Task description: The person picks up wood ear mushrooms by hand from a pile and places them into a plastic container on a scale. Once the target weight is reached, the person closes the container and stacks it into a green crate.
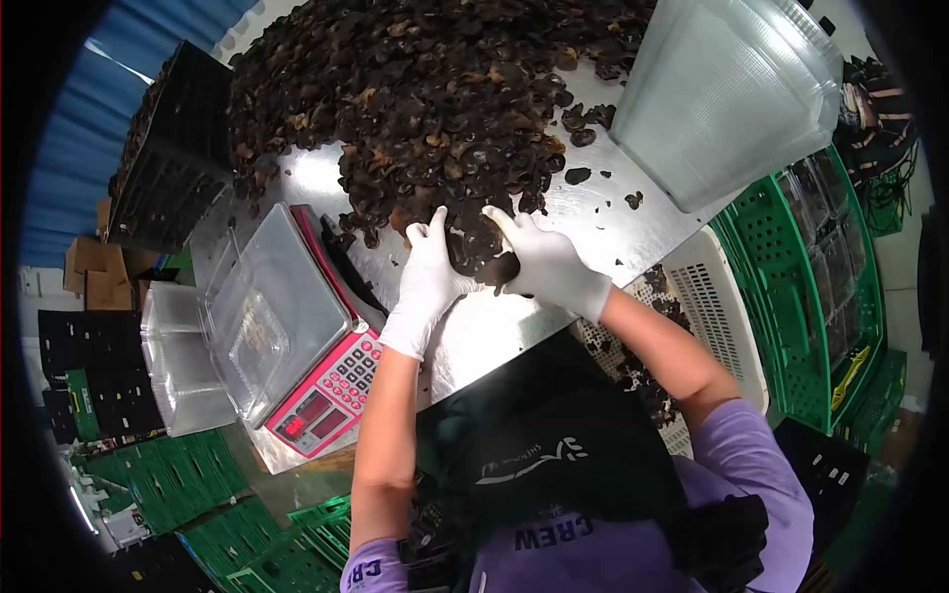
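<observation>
A large heap of dark brown wood ear mushrooms (425,109) covers the back of the metal table (474,341). At its front edge my two white-gloved hands cup a small clump of wood ear mushrooms (476,242) from either side. My left hand (430,282) is on the clump's left, thumb pointing inward and fingers reaching toward the heap. On the clump's right is my right hand (554,262), its fingers bent around it. Some fingertips are hidden by the mushrooms. A red and white digital scale (326,395) stands left of my left hand, with a clear container (259,331) on its pan.
Tall stacked clear plastic containers (727,99) stand at the table's right. Below the right edge are a white perforated basket (717,306) with mushroom pieces and a green crate (781,296) holding clear packs. A black crate (163,163) stands back left; more clear containers (173,361) are beside the scale.
</observation>
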Motion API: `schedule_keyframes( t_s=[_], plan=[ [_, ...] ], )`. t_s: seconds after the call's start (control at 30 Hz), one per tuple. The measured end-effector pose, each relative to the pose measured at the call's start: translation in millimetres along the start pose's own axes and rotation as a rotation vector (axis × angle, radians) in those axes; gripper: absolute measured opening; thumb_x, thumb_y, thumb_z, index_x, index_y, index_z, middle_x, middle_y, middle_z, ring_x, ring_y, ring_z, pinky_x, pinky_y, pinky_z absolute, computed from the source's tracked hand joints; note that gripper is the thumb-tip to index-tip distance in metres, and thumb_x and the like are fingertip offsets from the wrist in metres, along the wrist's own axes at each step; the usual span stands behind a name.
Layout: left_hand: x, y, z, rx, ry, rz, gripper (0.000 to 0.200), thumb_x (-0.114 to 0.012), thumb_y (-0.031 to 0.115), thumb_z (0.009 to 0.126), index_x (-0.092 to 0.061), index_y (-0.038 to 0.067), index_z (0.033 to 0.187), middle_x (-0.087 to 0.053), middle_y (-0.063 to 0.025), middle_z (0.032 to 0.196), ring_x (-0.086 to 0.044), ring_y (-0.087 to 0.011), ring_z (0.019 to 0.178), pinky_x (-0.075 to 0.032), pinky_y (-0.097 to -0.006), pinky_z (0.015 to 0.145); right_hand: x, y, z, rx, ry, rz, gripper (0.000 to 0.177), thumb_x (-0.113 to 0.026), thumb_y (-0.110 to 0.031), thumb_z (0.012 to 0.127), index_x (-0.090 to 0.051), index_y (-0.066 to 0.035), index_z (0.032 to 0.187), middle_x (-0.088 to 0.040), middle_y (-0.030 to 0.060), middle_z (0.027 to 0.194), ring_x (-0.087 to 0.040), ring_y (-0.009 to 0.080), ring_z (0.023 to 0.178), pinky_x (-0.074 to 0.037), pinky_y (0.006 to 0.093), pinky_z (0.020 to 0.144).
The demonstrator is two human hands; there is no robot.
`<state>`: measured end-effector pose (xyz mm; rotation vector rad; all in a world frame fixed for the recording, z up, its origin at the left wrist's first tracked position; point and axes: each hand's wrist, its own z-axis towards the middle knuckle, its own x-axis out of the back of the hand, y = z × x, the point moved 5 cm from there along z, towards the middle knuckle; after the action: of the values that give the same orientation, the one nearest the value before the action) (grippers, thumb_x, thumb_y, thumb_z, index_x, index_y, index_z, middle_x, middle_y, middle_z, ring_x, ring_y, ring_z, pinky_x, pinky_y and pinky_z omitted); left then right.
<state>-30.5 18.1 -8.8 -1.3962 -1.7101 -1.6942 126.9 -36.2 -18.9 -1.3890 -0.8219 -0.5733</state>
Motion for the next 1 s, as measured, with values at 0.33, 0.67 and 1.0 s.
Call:
schedule_keyframes(
  t_s=[0.33, 0.67, 1.0],
  plan=[
    [-27.4, 5.7, -23.0, -0.015, 0.208, -0.181, 0.068, -0.085, 0.013, 0.068, -0.053, 0.007, 0.128, -0.053, -0.0176, 0.112, -0.06, -0.032, 0.099, -0.05, -0.0373, 0.09, -4.7, -1.8, -1.4, -0.037, 0.042, 0.2, 0.077, -0.078, -0.004, 0.065, -0.05, -0.008, 0.136, -0.063, 0.0152, 0.113, -0.067, 0.0303, 0.094, -0.054, 0.0366, 0.08],
    [28.7, 24.1, -57.2, -0.15, 0.53, -0.387, 0.049, -0.066, -0.01, 0.068, -0.06, 0.005, 0.114, -0.058, -0.0138, 0.106, -0.061, -0.03, 0.098, -0.049, -0.0359, 0.086, 22.2, -61.6, 4.0, 0.1, 0.24, 0.404, 0.053, -0.068, 0.004, 0.074, -0.057, -0.004, 0.126, -0.065, 0.0123, 0.111, -0.066, 0.0233, 0.097, -0.052, 0.0318, 0.083],
    [200.3, -102.5, -182.3, 0.147, 0.887, -0.534, 0.058, -0.053, -0.019, 0.071, -0.054, 0.004, 0.124, -0.059, -0.007, 0.116, -0.059, -0.0154, 0.106, -0.05, -0.0267, 0.089, -42.5, -297.8, 85.9, 0.549, 0.059, 0.469, 0.047, -0.068, -0.004, 0.073, -0.052, -0.007, 0.117, -0.06, 0.0194, 0.098, -0.064, 0.0392, 0.09, -0.053, 0.0466, 0.077]
  ],
)
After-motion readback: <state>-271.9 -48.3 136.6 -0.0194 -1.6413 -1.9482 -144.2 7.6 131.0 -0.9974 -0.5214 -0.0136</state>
